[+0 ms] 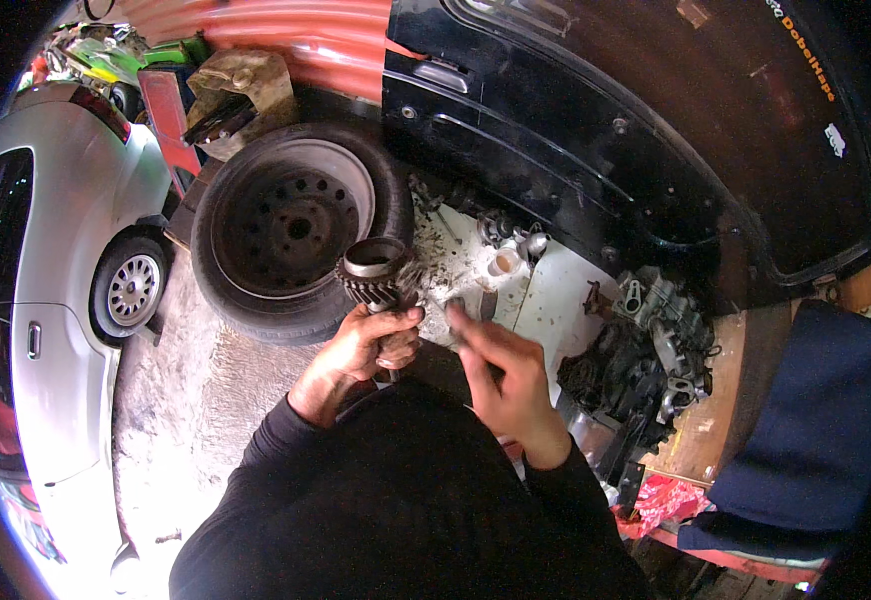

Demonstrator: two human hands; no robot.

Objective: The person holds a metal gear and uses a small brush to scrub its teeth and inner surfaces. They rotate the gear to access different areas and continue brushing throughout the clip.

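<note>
My left hand is wrapped round the shaft of a dark metal gear. Slanted teeth run round the gear, and a lighter ring tops it. It stands up out of the fist, in front of the tyre. Close by on the right is my right hand, its fingers curled and drawn together toward the thumb. Motion blurs its fingertips, and whatever they pinch is too small to make out. A small gap shows between this hand and the gear.
Behind the gear lies a tyre on a steel wheel. Greasy metal parts are piled at right on a white board, near a small cup. A black vehicle panel stands behind; a silver car is at left.
</note>
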